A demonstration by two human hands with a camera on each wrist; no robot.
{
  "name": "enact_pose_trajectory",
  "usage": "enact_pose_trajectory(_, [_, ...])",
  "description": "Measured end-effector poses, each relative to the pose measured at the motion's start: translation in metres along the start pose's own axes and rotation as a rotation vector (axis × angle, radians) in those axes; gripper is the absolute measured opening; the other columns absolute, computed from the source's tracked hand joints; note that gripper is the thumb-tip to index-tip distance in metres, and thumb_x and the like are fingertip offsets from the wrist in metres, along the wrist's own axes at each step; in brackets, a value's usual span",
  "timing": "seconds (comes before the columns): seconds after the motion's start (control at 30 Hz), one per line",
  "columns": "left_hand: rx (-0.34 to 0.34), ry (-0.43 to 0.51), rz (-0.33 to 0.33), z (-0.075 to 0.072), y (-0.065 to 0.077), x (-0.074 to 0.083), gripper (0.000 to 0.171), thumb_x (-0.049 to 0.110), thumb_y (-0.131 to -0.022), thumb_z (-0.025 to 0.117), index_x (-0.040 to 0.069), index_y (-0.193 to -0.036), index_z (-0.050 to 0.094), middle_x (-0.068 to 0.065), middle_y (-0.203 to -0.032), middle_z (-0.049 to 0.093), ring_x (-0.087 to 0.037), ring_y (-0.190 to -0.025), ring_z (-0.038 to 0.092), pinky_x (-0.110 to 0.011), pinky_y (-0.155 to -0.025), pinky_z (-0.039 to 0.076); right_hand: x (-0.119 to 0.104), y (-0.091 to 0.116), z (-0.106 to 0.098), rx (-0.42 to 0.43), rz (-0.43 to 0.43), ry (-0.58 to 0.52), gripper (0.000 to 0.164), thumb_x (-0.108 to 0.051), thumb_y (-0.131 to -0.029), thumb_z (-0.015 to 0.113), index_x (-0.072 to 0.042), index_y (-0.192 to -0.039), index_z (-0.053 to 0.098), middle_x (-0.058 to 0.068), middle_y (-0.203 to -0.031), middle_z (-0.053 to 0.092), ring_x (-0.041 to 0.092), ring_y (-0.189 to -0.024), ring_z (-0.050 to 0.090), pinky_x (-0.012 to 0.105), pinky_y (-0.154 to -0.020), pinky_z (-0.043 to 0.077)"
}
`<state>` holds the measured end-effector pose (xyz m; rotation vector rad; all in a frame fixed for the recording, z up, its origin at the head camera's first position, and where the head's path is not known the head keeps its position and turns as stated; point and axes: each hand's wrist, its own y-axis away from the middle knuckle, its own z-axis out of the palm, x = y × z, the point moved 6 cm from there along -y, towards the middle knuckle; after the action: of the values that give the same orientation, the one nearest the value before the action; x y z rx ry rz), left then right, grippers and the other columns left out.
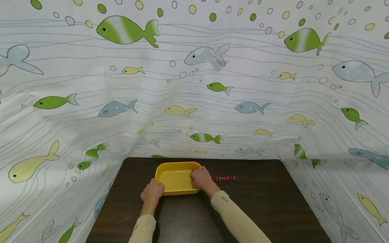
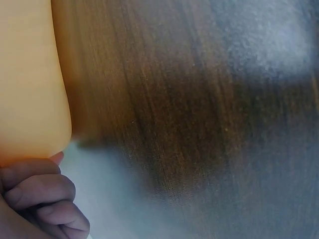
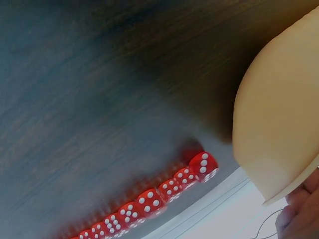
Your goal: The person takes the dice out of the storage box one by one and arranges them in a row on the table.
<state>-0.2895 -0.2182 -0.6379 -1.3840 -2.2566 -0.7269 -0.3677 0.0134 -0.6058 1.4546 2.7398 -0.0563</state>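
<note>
A yellow plastic tray point(image 1: 179, 193) stands on the dark wooden table. My left hand point(image 1: 152, 190) grips its left rim, with curled fingers point(image 2: 42, 191) against the outside wall in the left wrist view. Over the tray's right rim reaches my right hand point(image 1: 201, 179), fingertips inside. A small red patch point(image 1: 192, 170) shows beside those fingertips; whether they pinch it is hidden. In the right wrist view, the tray's wall point(image 3: 279, 109) covers most of the hand. Right of the tray, red dice point(image 3: 149, 201) with white pips lie in a straight row.
A white cloth point(image 1: 212, 118) printed with fish surrounds the table at the back and both sides. The dark tabletop point(image 1: 258, 202) extends to the right of the tray and in front of it. The dice row lies close to the tray's right side.
</note>
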Motion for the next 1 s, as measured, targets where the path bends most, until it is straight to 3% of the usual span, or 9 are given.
enact_pose_trajectory(0.13, [-0.001, -0.003, -0.005, 0.001, 0.0, -0.001, 0.045, 0.027, -0.1, 0.045, -0.005, -0.129, 0.055, -0.015, -0.083, 0.058, -0.031, -0.069, 0.057, -0.046, -0.066, 0.045, -0.007, 0.0, -0.002, 0.037, -0.018, -0.047, 0.013, -0.024, -0.101, 0.071, -0.018, -0.092, 0.078, -0.005, -0.075, 0.064, 0.014, -0.073, 0.054, 0.032, -0.079, 0.055])
enact_pose_trajectory(0.37, [0.01, -0.002, -0.005, 0.001, 0.001, -0.001, 0.046, 0.028, -0.101, 0.045, -0.006, -0.13, 0.055, -0.015, -0.084, 0.059, -0.032, -0.07, 0.058, -0.047, -0.068, 0.046, -0.019, -0.001, -0.012, 0.078, -0.025, -0.095, 0.022, -0.028, -0.102, 0.068, -0.018, -0.117, 0.082, -0.003, -0.114, 0.079, 0.016, -0.103, 0.067, 0.036, -0.104, 0.056])
enact_pose_trajectory(0.77, [0.017, 0.003, -0.001, 0.001, 0.001, -0.002, 0.048, 0.028, -0.101, 0.044, -0.007, -0.133, 0.055, -0.016, -0.085, 0.06, -0.032, -0.072, 0.058, -0.048, -0.068, 0.047, -0.019, 0.002, -0.033, 0.217, -0.026, -0.205, 0.023, -0.029, -0.102, 0.067, -0.019, -0.117, 0.081, -0.003, -0.119, 0.078, 0.019, -0.113, 0.068, 0.038, -0.109, 0.055])
enact_pose_trajectory(1.0, [0.016, 0.007, 0.002, 0.001, 0.001, -0.003, 0.048, 0.028, -0.101, 0.044, -0.007, -0.133, 0.055, -0.016, -0.085, 0.06, -0.032, -0.072, 0.059, -0.049, -0.068, 0.047, -0.008, 0.009, -0.042, 0.213, 0.02, -0.337, 0.024, -0.027, -0.103, 0.068, -0.017, -0.122, 0.08, 0.0, -0.124, 0.074, 0.017, -0.108, 0.062, 0.037, -0.104, 0.057])
